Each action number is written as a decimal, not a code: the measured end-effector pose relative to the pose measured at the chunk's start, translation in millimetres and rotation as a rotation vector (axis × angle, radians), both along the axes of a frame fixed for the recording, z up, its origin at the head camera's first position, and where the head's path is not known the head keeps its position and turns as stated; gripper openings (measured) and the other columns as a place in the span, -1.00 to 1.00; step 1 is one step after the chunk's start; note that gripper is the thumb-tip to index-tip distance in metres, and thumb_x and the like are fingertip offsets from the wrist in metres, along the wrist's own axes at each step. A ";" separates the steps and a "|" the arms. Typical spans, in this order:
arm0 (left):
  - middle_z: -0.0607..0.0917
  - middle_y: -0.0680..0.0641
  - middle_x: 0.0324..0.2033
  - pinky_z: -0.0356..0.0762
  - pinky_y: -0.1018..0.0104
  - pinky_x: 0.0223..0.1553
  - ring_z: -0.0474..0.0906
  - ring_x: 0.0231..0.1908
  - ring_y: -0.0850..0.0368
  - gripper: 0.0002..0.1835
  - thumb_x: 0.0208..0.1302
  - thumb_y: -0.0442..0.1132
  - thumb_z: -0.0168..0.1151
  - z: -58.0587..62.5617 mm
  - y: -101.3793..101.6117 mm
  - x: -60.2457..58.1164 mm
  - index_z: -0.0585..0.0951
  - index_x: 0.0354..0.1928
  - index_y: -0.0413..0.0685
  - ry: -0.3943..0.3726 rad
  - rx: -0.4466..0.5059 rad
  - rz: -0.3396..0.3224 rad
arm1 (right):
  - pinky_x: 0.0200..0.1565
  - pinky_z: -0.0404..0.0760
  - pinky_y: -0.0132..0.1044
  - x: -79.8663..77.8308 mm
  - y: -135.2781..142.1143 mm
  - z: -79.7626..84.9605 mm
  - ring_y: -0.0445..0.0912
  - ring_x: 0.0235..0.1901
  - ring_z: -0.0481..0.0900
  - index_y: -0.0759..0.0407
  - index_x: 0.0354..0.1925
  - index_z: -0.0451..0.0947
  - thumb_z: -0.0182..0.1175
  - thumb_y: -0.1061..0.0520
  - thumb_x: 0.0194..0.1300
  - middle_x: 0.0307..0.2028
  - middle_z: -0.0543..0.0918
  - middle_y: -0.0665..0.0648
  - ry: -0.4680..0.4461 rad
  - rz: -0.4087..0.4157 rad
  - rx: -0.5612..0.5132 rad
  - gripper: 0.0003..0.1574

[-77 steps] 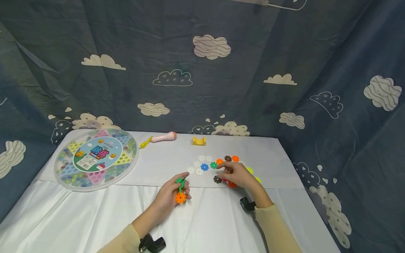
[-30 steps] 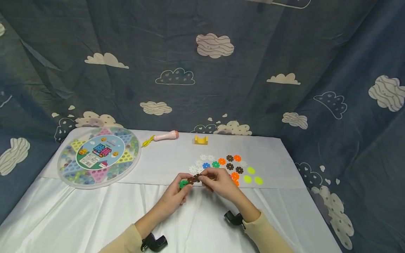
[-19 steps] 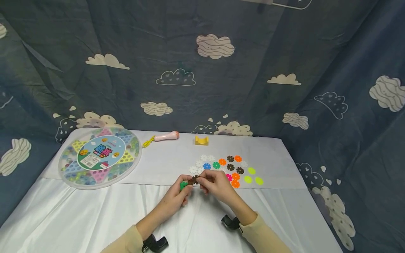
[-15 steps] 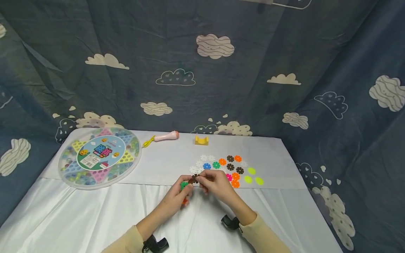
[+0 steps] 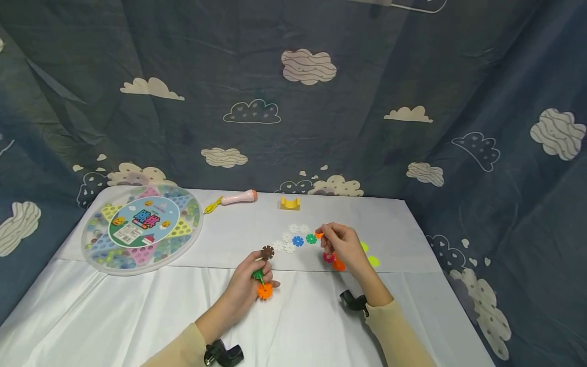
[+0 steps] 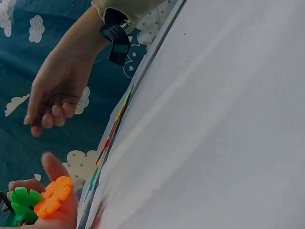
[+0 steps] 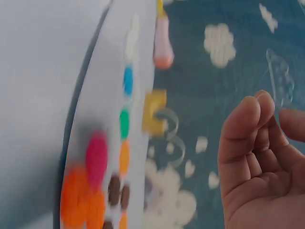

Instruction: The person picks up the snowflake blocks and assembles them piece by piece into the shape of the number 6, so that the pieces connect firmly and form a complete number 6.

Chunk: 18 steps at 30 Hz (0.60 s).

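My left hand (image 5: 243,288) grips a short chain of interlocking plastic snowflake discs. A brown disc (image 5: 268,252) stands at its upper end, a green disc (image 5: 258,274) lies against the fingers, and an orange disc (image 5: 265,291) hangs lowest. The left wrist view shows the orange disc (image 6: 53,196) beside the green disc (image 6: 24,205). Over the loose discs hovers my right hand (image 5: 346,250), fingers loosely bent. In the right wrist view the right hand (image 7: 262,176) has a gap between thumb and fingertips with nothing in it. Below it lie pink (image 5: 328,258) and orange discs (image 5: 339,264).
White discs (image 5: 288,238), a blue disc (image 5: 298,241) and a green disc (image 5: 311,238) lie left of the right hand. Yellow discs (image 5: 373,261) lie to its right. Further back are a yellow block (image 5: 290,204), a pink microphone-like toy (image 5: 239,198) and a round marble game box (image 5: 142,229).
My right hand has let go of the brown disc and moved right, over the loose discs. My left hand keeps the chain, now tilted with its orange disc in plain sight.
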State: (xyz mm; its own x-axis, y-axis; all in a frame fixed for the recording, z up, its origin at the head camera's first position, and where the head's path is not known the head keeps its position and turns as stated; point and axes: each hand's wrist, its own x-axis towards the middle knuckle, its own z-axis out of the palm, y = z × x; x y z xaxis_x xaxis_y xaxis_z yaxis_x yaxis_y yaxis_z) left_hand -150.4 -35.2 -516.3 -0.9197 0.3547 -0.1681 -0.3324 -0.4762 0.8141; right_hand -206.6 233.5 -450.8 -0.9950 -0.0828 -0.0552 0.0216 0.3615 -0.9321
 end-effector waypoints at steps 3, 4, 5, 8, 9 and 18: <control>0.31 0.04 -0.36 0.55 0.17 -0.18 0.27 -0.42 0.18 -0.97 0.68 -0.23 -0.19 0.7 -1.4 0.4 0.27 -0.04 0.06 -0.012 0.052 -0.024 | -0.39 0.65 -0.37 -7.7 16.8 -4.5 -0.07 -0.50 0.50 0.40 0.08 0.63 0.14 -0.07 0.65 -0.40 0.60 0.22 -0.006 -0.038 0.050 -0.48; 0.30 0.05 -0.36 0.50 0.20 -0.24 0.25 -0.43 0.19 -0.96 0.69 -0.20 -0.19 0.9 -1.9 0.4 0.26 -0.05 0.07 -0.013 0.060 -0.034 | -0.41 0.64 -0.36 -9.8 21.0 -6.9 -0.06 -0.51 0.50 0.38 0.06 0.64 0.17 -0.07 0.63 -0.40 0.61 0.24 -0.009 -0.038 0.084 -0.51; 0.29 0.05 -0.37 0.47 0.23 -0.29 0.24 -0.44 0.20 -0.94 0.70 -0.18 -0.18 1.1 -2.2 0.4 0.24 -0.07 0.07 -0.010 0.062 -0.040 | -0.43 0.61 -0.35 -11.6 25.2 -9.4 -0.06 -0.53 0.49 0.36 0.05 0.65 0.19 -0.06 0.62 -0.41 0.61 0.25 -0.006 -0.026 0.131 -0.53; 0.30 0.07 -0.38 0.42 0.31 -0.40 0.24 -0.47 0.23 -0.92 0.70 -0.15 -0.07 1.1 -2.9 0.6 0.26 0.02 0.10 -0.002 0.040 -0.046 | -0.45 0.48 -0.35 -15.0 34.4 -16.0 -0.07 -0.51 0.46 0.24 -0.02 0.70 0.30 -0.03 0.53 -0.42 0.61 0.21 -0.028 0.043 0.337 -0.66; 0.31 0.08 -0.40 0.41 0.33 -0.43 0.24 -0.48 0.25 -0.87 0.69 -0.16 -0.03 1.0 -3.1 0.7 0.27 0.10 0.10 0.009 0.021 -0.045 | -0.45 0.44 -0.33 -15.4 37.0 -17.8 -0.07 -0.50 0.45 0.20 -0.04 0.71 0.34 -0.01 0.49 -0.43 0.60 0.17 -0.034 0.080 0.414 -0.70; 0.35 0.09 -0.50 0.37 0.41 -0.52 0.23 -0.53 0.26 -0.33 0.66 -0.30 0.05 -2.0 -3.6 1.3 0.08 0.65 0.22 0.104 -0.058 -0.053 | -0.33 0.40 -0.28 -16.1 39.5 -27.2 -0.06 -0.39 0.43 0.15 -0.13 0.64 0.54 0.02 0.28 -0.41 0.50 0.08 -0.070 0.189 0.693 -0.66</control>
